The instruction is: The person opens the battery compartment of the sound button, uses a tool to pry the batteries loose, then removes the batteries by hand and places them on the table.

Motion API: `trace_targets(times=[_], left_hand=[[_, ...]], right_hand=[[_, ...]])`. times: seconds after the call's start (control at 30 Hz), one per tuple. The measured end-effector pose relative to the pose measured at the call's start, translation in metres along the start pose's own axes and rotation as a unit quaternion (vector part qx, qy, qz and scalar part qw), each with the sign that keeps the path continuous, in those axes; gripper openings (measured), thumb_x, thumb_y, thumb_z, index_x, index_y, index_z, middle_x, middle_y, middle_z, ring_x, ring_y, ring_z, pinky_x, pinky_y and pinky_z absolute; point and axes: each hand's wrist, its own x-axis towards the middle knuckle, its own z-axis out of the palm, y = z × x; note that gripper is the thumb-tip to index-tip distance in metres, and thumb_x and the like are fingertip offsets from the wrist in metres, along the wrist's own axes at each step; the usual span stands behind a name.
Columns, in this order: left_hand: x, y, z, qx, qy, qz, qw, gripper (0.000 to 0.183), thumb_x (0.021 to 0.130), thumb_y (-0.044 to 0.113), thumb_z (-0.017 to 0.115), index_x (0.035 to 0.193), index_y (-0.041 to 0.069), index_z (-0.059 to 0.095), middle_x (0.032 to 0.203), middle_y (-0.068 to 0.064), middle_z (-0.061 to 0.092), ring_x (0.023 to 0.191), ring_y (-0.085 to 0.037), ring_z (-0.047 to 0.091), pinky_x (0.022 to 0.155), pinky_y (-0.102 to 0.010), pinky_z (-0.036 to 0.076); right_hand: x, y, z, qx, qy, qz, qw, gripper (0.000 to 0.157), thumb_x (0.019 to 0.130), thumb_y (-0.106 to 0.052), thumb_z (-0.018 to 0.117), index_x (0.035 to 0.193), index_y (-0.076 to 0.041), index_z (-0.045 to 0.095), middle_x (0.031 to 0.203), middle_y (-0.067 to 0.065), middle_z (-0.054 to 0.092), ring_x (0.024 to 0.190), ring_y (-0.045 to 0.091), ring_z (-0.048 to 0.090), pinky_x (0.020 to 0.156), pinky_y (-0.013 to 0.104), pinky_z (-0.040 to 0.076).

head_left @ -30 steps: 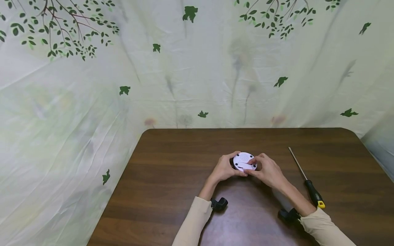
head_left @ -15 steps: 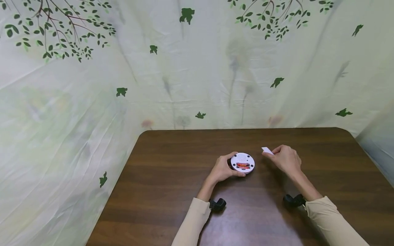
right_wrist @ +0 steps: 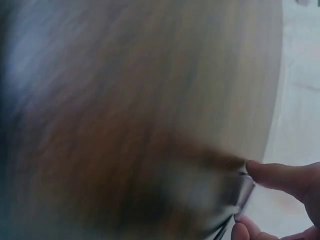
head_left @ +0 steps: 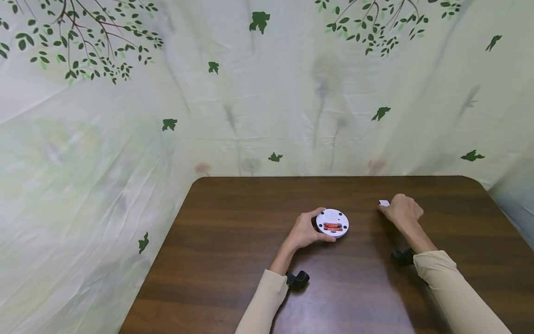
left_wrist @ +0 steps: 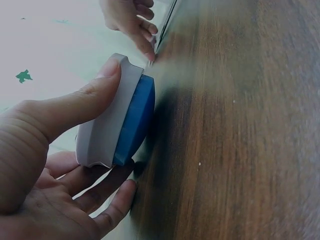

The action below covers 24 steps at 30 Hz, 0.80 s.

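Observation:
My left hand (head_left: 306, 230) grips a round white device (head_left: 332, 215) by its edge, thumb on the near side and fingers round the far side. Its underside faces up, with dark feet, a patch of small holes and an uncovered battery compartment holding two red batteries (head_left: 333, 227). In the left wrist view, the device's blue part (left_wrist: 136, 120) faces the table, just over the wood. Off to the right, my right hand (head_left: 403, 211) pinches a small white battery cover (head_left: 384, 203) between thumb and fingers, low over the table. In the right wrist view, the cover's edge (right_wrist: 244, 192) shows at the fingertips.
The brown wooden table (head_left: 233, 232) has rounded far corners. Behind it hangs a pale curtain (head_left: 292, 93) printed with leaves and branches. A black wrist camera (head_left: 298, 280) sits on the left wrist, another (head_left: 402, 257) on the right.
My right hand has lifted the cover off the battery compartment and carried it right, revealing the batteries. My left hand keeps holding the device. The screwdriver seen earlier on the right is out of sight.

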Motion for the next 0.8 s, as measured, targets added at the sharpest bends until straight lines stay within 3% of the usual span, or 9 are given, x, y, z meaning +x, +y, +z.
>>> trace_targets(times=[0.17,0.27,0.37,0.43,0.6,0.7,0.8], left_hand=[[-0.002,0.000,0.000,-0.006,-0.002,-0.001,1.0000,0.087,0.067,0.025,0.100,0.144,0.011,0.060,0.135,-0.009,0.069,0.123,-0.018,0.062,0.110,-0.033,0.046],[-0.002,-0.001,-0.001,-0.018,0.002,0.004,0.9998,0.085,0.066,0.023,0.100,0.141,0.011,0.061,0.132,-0.007,0.070,0.120,-0.017,0.063,0.109,-0.032,0.046],[-0.001,-0.001,-0.001,-0.026,0.006,0.007,0.9996,0.084,0.066,0.021,0.100,0.139,0.011,0.061,0.132,-0.006,0.069,0.121,-0.017,0.062,0.108,-0.031,0.047],[0.000,0.000,-0.001,-0.033,0.008,0.004,0.9994,0.084,0.066,0.020,0.100,0.139,0.011,0.060,0.134,-0.006,0.068,0.122,-0.018,0.061,0.108,-0.032,0.046],[0.001,0.000,0.000,-0.042,0.006,0.002,0.9991,0.085,0.066,0.019,0.100,0.140,0.010,0.058,0.138,-0.008,0.066,0.126,-0.020,0.060,0.110,-0.033,0.045],[0.001,0.001,0.001,-0.047,0.004,0.001,0.9989,0.089,0.066,0.019,0.100,0.143,0.008,0.056,0.143,-0.010,0.063,0.132,-0.021,0.058,0.113,-0.035,0.044],[0.000,0.001,0.001,-0.054,0.002,-0.002,0.9986,0.092,0.067,0.018,0.099,0.146,0.006,0.054,0.145,-0.011,0.062,0.134,-0.023,0.056,0.114,-0.037,0.043]], right_hand=[[-0.012,0.014,-0.009,0.008,-0.021,-0.011,1.000,0.054,0.092,-0.048,0.071,0.059,-0.012,0.048,0.058,0.000,0.039,0.056,0.018,0.043,0.051,0.031,0.032],[-0.029,0.030,-0.026,0.018,-0.035,-0.020,0.999,0.054,0.093,-0.051,0.068,0.061,-0.008,0.060,0.059,0.000,0.043,0.058,0.020,0.046,0.050,0.033,0.034],[-0.052,0.051,-0.042,0.016,-0.043,-0.031,0.998,0.052,0.094,-0.054,0.065,0.077,-0.006,0.076,0.061,0.000,0.049,0.062,0.022,0.049,0.050,0.036,0.035],[-0.069,0.065,-0.047,0.008,-0.048,-0.039,0.998,0.054,0.094,-0.056,0.065,0.075,-0.007,0.075,0.059,-0.001,0.048,0.059,0.021,0.047,0.049,0.035,0.033],[-0.105,0.090,-0.032,-0.006,-0.086,-0.047,0.995,0.063,0.089,-0.066,0.068,0.056,-0.016,0.050,0.051,-0.006,0.038,0.052,0.013,0.036,0.049,0.028,0.027],[-0.114,0.096,-0.021,0.000,-0.117,-0.039,0.992,0.062,0.088,-0.069,0.068,0.062,-0.015,0.054,0.052,-0.005,0.051,0.053,0.015,0.045,0.051,0.030,0.031],[-0.115,0.100,-0.014,0.007,-0.132,-0.038,0.991,0.052,0.094,-0.059,0.067,0.069,-0.013,0.063,0.057,-0.004,0.061,0.057,0.018,0.051,0.052,0.032,0.033]])
